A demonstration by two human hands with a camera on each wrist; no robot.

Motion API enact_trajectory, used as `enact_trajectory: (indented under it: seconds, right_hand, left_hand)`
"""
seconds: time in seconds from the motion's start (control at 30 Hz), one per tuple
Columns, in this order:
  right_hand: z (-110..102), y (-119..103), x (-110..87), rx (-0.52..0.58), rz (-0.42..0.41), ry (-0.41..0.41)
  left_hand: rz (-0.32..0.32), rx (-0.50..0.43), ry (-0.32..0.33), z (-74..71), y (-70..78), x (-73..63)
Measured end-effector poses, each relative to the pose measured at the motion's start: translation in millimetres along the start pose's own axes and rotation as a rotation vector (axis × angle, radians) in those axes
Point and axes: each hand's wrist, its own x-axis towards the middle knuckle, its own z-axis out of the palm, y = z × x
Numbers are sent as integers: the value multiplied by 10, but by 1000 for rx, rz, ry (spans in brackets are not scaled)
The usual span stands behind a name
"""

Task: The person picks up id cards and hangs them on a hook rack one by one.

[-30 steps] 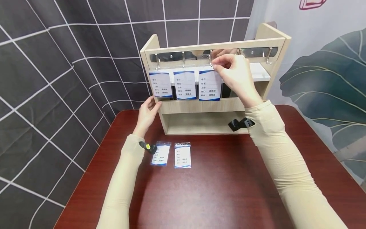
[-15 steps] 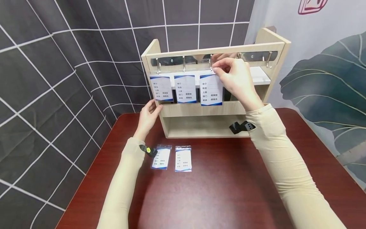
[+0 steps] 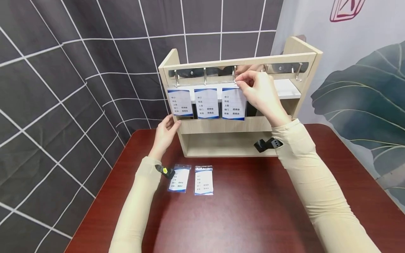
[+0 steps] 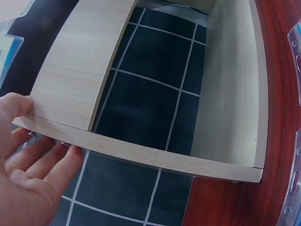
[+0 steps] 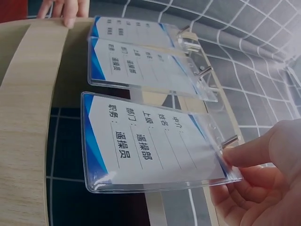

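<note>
My right hand point(image 3: 261, 93) pinches the top right corner of a clear-sleeved badge point(image 3: 234, 104), just under the third hook point(image 3: 234, 72) of a metal hook rail. In the right wrist view, thumb and fingers hold the sleeve's corner point(image 5: 230, 176) close beside the hook tip point(image 5: 229, 141). Two matching badges hang to its left, one on the first hook point(image 3: 180, 103) and one on the second point(image 3: 206, 104). At the wooden rack's left side panel point(image 4: 155, 157), my left hand point(image 3: 164, 137) grips the edge, thumb on the front and fingers behind.
Two more badges lie flat on the red-brown table, one point(image 3: 179, 180) partly behind the left wrist camera and one point(image 3: 204, 182) beside it. Further hooks point(image 3: 298, 72) stick out at the rail's right. A white ledge point(image 3: 286, 88) sits behind the rail; a gridded curtain hangs behind.
The scene sits lower in the head view as the camera tilts up. The third badge's lower edge dips slightly, then rises again. Both hands keep their holds.
</note>
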Motion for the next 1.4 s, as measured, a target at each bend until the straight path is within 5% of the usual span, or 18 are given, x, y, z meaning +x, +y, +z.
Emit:
enact_trajectory:
  seconds: [0.5,1.0,1.23,1.4]
  right_hand:
    - [-110,-28,-45,-2,-50,11]
    - [-211,92,-393,29,-42,40]
    - [-158,289,-580,10,37,-81]
    - [35,419,-661,-37,63,-287]
  left_hand:
    - [19,-38,-6,35,57,59]
    - [-22,-64,-34,6,29,31]
    - [2,-37,-29,-4,36,30]
    - [0,-33,-29,-23,45,42]
